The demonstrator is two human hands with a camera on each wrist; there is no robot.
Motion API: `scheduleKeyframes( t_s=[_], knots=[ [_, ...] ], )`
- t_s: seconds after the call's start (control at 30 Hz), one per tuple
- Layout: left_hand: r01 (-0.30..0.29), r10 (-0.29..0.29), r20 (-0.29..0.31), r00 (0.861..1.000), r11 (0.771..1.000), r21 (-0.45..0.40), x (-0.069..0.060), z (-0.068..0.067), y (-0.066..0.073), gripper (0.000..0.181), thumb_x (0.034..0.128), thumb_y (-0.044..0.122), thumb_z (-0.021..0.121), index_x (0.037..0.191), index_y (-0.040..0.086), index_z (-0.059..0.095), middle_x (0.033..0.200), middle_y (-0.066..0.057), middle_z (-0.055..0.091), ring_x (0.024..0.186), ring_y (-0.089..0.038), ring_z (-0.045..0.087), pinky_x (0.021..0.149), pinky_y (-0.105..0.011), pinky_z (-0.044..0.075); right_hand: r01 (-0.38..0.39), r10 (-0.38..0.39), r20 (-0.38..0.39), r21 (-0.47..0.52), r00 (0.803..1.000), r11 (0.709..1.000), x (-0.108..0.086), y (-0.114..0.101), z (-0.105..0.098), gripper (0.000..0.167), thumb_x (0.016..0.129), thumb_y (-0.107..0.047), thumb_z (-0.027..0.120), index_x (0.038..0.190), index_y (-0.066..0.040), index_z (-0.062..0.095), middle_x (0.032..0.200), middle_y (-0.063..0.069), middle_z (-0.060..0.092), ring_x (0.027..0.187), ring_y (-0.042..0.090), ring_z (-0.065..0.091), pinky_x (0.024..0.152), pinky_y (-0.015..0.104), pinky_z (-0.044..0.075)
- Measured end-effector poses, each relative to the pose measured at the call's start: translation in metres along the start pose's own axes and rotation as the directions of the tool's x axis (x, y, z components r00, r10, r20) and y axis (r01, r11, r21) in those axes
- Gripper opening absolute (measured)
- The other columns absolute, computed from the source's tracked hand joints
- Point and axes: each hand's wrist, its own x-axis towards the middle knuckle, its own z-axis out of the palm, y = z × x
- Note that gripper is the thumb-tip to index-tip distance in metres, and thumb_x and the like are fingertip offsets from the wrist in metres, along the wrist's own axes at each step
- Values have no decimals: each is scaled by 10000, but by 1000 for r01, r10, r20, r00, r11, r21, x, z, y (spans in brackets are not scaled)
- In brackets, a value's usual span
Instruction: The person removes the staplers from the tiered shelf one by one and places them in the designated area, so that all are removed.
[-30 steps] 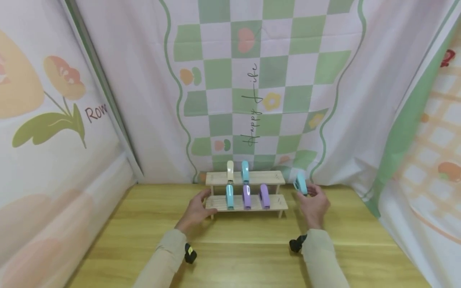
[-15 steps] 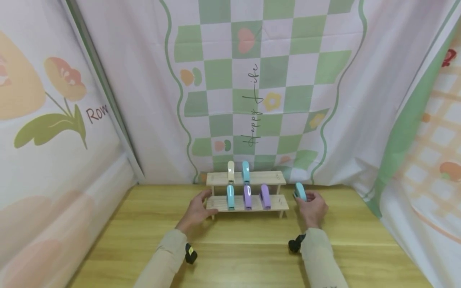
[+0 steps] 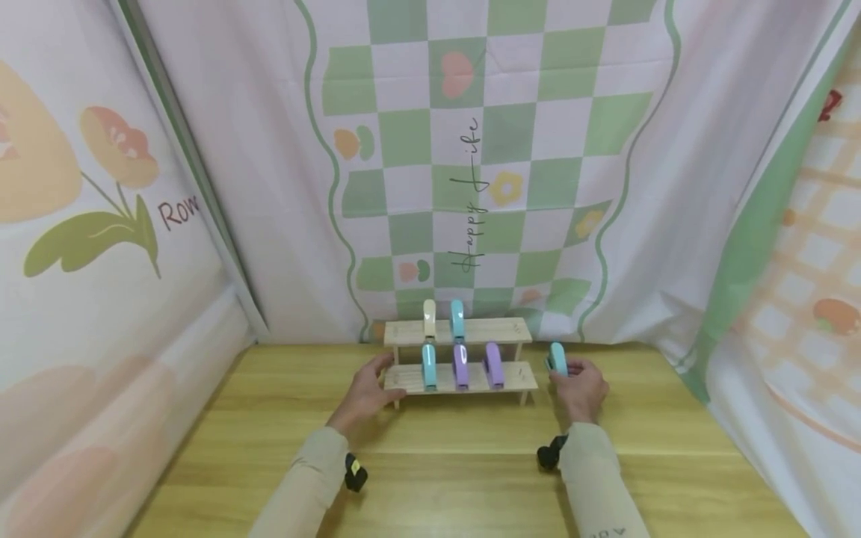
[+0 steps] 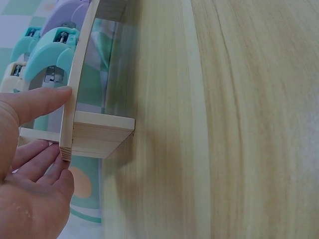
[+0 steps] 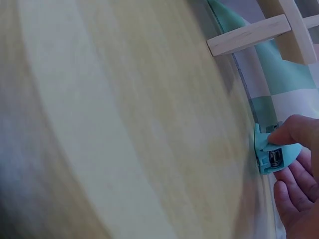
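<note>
A two-tier wooden rack (image 3: 403, 379) stands at the back of the table. My left hand (image 3: 366, 392) holds the left end of its lower shelf, thumb at the front edge and fingers by the end, as the left wrist view shows (image 4: 35, 164). To the right of the rack, my right hand (image 3: 581, 388) pinches a turquoise stapler (image 3: 557, 359) between thumb and fingers. The right wrist view has this stapler (image 5: 274, 157) low at the table surface; whether its base touches is hard to tell.
The upper shelf bears a cream stapler (image 3: 429, 320) and a turquoise stapler (image 3: 457, 320). On the lower shelf are another turquoise stapler (image 3: 429, 366) and two purple ones, a left purple stapler (image 3: 460, 366) and a right purple stapler (image 3: 494, 366). A checked curtain (image 3: 471, 187) hangs behind.
My right hand has brought the turquoise stapler down toward the table and slightly left. The left hand keeps its hold on the rack, which has not moved.
</note>
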Motion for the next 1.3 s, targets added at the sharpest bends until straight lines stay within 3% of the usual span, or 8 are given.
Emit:
scheduleKeyframes(
  t_s=[0.17,0.27,0.47,0.7,1.07,1.2,1.3],
  knots=[
    [-11,11,1,1000,1000,13,0,-2,2,787,873,71,839,1556,13,454,1618,-239,468,1522,-477,404,1262,-622,366,40,-39,12,-33,999,999,2,-5,-3,494,883,-109,804,1332,23,647,1324,273,690,1178,422,671,1029,537,582],
    [-20,20,3,1000,1000,12,0,-4,2,790,872,71,839,1556,7,450,1618,-242,466,1519,-478,406,1259,-624,368,118,-119,-1,-59,993,991,3,-12,-6,512,899,-153,800,1352,24,641,1336,270,687,1217,429,652,1089,555,540],
    [-22,22,-8,1000,1000,-2,0,-6,0,786,861,65,845,1544,-3,461,1614,-247,469,1524,-478,400,1268,-626,351,310,-309,15,-73,951,948,-1,-37,-13,455,915,-192,794,1301,18,678,1298,269,714,1208,433,677,1060,581,560],
    [-24,24,-4,1000,999,26,-1,-3,0,796,847,69,856,1537,-8,466,1595,-254,489,1509,-482,420,1259,-627,364,392,-384,117,-46,916,919,-18,-66,-13,511,930,-233,812,1339,27,651,1351,274,686,1254,441,662,1105,564,550],
    [-39,39,0,999,999,35,1,-1,-1,766,867,72,844,1532,-2,472,1580,-239,512,1490,-478,446,1250,-617,388,476,-475,235,56,848,878,-50,-111,26,524,921,-238,829,1359,-11,649,1357,229,692,1265,392,673,1050,491,610],
    [-43,43,2,999,999,30,1,-1,-1,769,870,79,841,1535,-6,466,1582,-242,509,1491,-488,439,1250,-629,380,483,-492,252,101,833,870,-63,-128,44,516,916,-260,829,1341,-23,658,1348,219,694,1264,384,669,1060,503,603],
    [-47,47,0,999,998,30,1,0,-2,774,865,79,844,1536,-3,467,1581,-246,509,1491,-486,439,1252,-629,376,487,-504,228,131,833,863,-68,-138,59,512,896,-265,843,1315,-22,678,1310,202,719,1231,374,686,1061,522,598]
  ],
)
